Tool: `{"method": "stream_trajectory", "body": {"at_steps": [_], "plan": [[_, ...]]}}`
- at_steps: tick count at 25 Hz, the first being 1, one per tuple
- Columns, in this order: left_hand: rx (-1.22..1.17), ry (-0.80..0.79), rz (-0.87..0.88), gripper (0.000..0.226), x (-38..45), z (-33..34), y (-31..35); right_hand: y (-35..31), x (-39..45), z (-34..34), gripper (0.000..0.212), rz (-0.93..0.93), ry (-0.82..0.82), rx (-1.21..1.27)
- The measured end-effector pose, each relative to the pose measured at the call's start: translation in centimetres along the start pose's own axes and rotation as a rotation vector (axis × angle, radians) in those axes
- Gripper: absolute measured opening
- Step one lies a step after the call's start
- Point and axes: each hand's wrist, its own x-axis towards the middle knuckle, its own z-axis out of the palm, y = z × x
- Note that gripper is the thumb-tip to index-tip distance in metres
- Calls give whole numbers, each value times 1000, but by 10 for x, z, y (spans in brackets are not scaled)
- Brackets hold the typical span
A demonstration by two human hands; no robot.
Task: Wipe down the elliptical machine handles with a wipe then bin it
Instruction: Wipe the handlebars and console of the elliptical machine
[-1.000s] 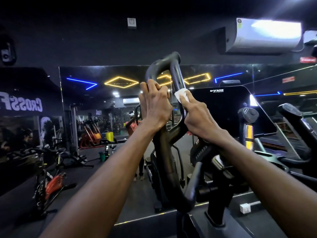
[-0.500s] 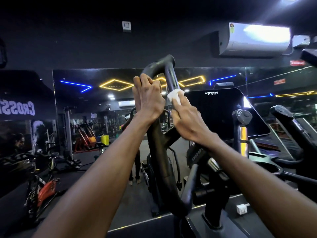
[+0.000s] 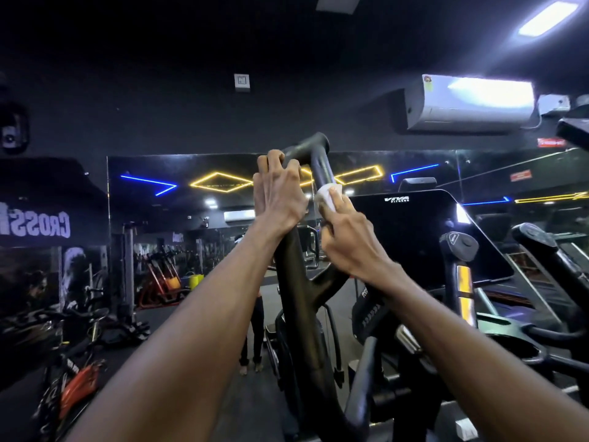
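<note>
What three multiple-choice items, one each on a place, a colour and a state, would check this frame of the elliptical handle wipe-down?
1. Where is the wipe?
A. lying on the floor
B. pressed on the handle by the right hand
C. draped on the console screen

2. What colour is the wipe?
A. white
B. blue
C. orange

3. What is the left hand doing?
A. hanging free
B. holding a spray bottle
C. gripping the handle's upper bend

Answers:
1 B, the right hand's fingers hold the wipe against the bar just below the handle's top bend.
2 A, it shows pale white against the black bar.
3 C, the fingers are curled round the bar near its top.
</note>
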Motion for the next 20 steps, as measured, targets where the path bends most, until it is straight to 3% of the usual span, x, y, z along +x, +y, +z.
{"method": "stream_trajectory", "body": {"at_steps": [3,7,12,17,20], "plan": [[-21,-3,2,35,13,3,-2,4,52,-7,39,54,3,27],[-15,7,37,39,20,5,-4,13,44,8,50,61,30,64],[-40,14,25,37,18,8,-6,11,85,0,37,192,85,295],[-63,35,15,40,15,5,-5,13,96,4,33,325,144,355],[-92,46,-18,37,13,5,-4,7,112,6,38,220,164,239]]}}
